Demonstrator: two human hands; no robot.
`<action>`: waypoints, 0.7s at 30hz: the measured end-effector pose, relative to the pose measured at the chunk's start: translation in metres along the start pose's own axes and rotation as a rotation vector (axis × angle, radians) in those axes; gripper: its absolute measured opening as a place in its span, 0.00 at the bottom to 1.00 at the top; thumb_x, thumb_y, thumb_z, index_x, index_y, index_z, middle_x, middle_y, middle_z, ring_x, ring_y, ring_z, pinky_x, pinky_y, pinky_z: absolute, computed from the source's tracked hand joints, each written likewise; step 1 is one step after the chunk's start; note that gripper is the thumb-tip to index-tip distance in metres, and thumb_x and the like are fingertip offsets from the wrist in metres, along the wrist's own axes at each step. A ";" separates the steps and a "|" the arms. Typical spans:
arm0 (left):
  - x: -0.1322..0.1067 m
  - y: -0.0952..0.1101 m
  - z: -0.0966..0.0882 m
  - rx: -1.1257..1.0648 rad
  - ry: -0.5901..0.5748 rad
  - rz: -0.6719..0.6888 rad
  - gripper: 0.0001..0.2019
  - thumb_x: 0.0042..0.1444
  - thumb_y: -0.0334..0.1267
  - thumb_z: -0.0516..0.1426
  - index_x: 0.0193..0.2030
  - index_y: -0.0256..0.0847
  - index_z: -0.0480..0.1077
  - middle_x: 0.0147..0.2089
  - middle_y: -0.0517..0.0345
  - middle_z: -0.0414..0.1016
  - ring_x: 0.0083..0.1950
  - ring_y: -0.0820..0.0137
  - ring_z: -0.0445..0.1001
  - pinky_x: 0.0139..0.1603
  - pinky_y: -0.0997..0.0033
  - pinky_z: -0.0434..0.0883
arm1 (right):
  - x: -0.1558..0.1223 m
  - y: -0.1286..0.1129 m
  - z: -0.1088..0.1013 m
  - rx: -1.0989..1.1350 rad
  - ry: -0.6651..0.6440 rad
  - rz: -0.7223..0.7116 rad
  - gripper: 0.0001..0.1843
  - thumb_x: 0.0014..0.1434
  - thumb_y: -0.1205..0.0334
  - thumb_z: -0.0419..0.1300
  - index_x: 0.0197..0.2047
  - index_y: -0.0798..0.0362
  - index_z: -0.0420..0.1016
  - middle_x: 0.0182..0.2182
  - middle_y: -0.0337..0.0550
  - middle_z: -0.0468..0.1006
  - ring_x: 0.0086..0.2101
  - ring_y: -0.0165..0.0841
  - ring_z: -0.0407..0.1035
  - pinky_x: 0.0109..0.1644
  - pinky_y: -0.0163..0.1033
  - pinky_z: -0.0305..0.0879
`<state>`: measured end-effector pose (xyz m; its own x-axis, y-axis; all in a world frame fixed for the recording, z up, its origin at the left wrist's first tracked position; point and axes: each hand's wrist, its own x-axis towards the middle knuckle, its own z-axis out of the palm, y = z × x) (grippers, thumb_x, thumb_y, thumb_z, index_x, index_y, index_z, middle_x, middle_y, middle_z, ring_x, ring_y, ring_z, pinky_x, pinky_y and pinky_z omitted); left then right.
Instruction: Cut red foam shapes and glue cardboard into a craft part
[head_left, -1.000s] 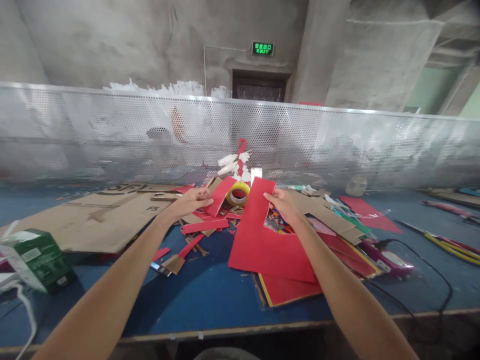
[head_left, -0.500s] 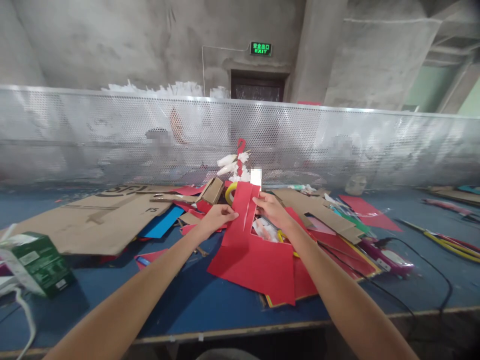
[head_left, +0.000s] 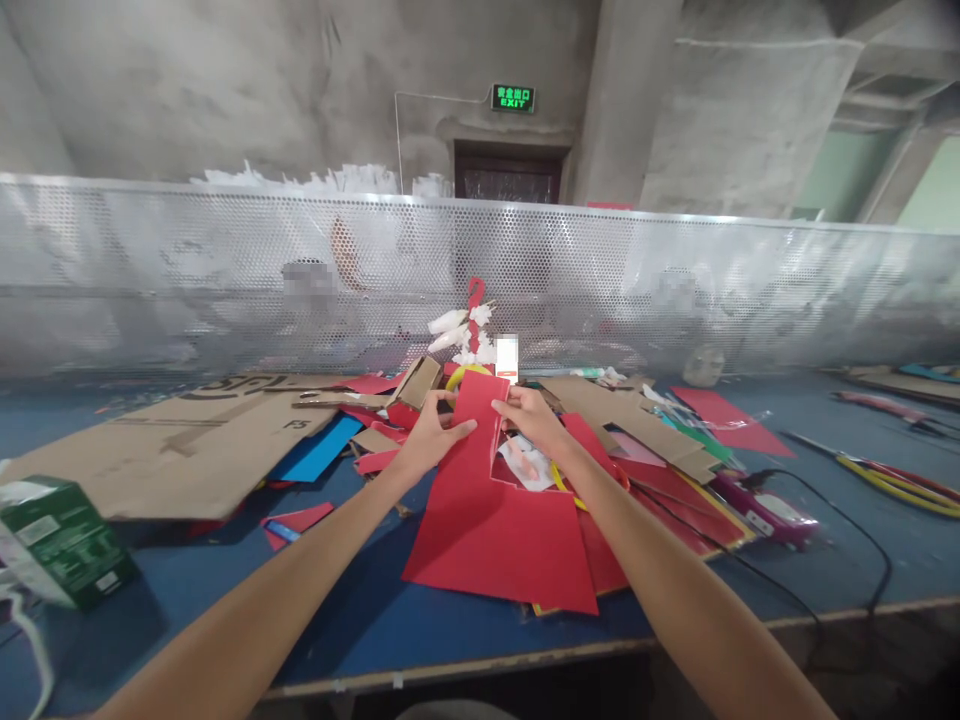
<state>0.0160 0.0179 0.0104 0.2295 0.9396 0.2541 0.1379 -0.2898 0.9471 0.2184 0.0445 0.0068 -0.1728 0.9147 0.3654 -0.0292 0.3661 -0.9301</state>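
Note:
A red sheet of card (head_left: 499,540) with a narrow upright part and a wide lower part is held over the table. My left hand (head_left: 435,438) grips the left edge of the upright part, thumb on the front and fingers behind. On its right edge, my right hand (head_left: 531,418) pinches the card near the top. Behind the cut-out corner lie crumpled white tissue (head_left: 529,462) and a yellow ring-shaped thing, partly hidden. More red sheets show under the card's lower right side.
Flattened cardboard (head_left: 180,430) covers the left, with a green box (head_left: 67,540) in front. To the right lie cardboard strips, a purple device (head_left: 769,510) with a black cable and yellow-and-red-handled pliers (head_left: 892,480). A perforated metal screen (head_left: 600,290) stands behind the blue table.
My left hand has shifted its grip, with its fingers now further behind the card. The slit seen in the upright part is no longer visible, and its front looks flat.

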 end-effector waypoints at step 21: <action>0.004 -0.010 0.002 0.128 -0.003 0.121 0.29 0.49 0.46 0.69 0.56 0.39 0.72 0.57 0.46 0.79 0.54 0.55 0.79 0.53 0.59 0.76 | -0.008 -0.011 0.008 0.047 -0.099 0.018 0.20 0.54 0.59 0.65 0.49 0.54 0.74 0.24 0.33 0.76 0.21 0.26 0.68 0.29 0.32 0.67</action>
<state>0.0177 0.0241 0.0015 0.2551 0.8958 0.3640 0.2306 -0.4220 0.8768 0.2126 0.0321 0.0135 -0.2699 0.8989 0.3451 -0.0711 0.3388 -0.9382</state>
